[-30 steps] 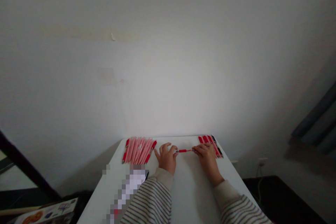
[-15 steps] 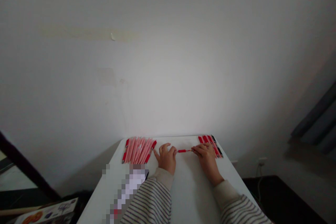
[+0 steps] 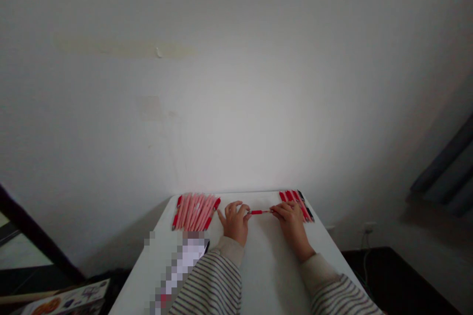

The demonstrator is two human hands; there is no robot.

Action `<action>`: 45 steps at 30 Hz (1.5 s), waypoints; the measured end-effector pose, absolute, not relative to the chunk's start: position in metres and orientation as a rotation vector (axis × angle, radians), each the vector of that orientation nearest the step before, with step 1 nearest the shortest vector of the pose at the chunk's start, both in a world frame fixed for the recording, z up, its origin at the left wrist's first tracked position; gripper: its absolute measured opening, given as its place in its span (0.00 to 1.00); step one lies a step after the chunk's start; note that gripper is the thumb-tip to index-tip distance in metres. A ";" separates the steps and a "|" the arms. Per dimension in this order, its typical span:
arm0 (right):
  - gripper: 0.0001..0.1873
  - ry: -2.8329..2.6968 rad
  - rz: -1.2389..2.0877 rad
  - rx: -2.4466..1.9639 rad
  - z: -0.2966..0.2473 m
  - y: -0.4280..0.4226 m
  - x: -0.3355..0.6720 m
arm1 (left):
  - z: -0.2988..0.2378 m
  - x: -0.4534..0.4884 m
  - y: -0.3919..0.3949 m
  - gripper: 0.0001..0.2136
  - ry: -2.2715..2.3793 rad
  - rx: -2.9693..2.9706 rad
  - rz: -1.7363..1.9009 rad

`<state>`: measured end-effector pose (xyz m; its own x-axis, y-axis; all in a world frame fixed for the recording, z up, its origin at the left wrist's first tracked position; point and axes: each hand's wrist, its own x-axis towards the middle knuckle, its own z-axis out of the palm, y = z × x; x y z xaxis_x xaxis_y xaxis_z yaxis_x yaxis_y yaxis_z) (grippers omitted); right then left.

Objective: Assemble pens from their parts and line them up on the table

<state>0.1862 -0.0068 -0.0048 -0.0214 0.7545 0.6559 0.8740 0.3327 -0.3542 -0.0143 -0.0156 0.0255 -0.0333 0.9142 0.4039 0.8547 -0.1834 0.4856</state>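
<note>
Between my hands a red pen (image 3: 258, 212) lies level, just above or on the white table. My left hand (image 3: 235, 221) pinches its left end with thumb and finger, the other fingers curled above. The right end is in the closed fingers of my right hand (image 3: 290, 219), which cover that tip. To the left of my left hand lies a spread of several pink and red pens (image 3: 195, 211), side by side. Behind my right hand sits a smaller row of red pens (image 3: 290, 196), partly hidden by it, with a black-ended one at its right.
The white table (image 3: 266, 275) stands against a pale wall (image 3: 236, 83). A blurred-out, phone-like flat item (image 3: 185, 266) lies left of my left forearm. A printed box (image 3: 70, 298) is low at the left, and a dark curtain (image 3: 447, 172) hangs at the right.
Barely anything differs. My left fingers have shifted slightly, so a bit more of the pen's left end shows. My right hand stays in place.
</note>
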 end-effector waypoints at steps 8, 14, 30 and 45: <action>0.10 -1.797 -0.163 -1.444 -0.006 -0.006 0.185 | 0.022 -0.014 -0.014 0.05 1.984 2.093 1.032; 0.10 -1.795 -0.141 -1.427 -0.006 -0.007 0.185 | 0.022 -0.014 -0.015 0.08 2.012 2.115 1.024; 0.12 -1.785 -0.111 -1.445 -0.004 -0.008 0.183 | 0.015 -0.016 -0.010 0.15 1.972 2.114 1.080; 0.12 -1.790 -0.118 -1.472 0.000 -0.011 0.182 | 0.021 -0.014 -0.013 0.06 1.941 2.066 1.027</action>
<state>0.1823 -0.0112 -0.0004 -0.0052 0.7858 0.6185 0.8600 0.3191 -0.3981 -0.0143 -0.0127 0.0212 -0.0567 0.9218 0.3836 0.8355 -0.1665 0.5237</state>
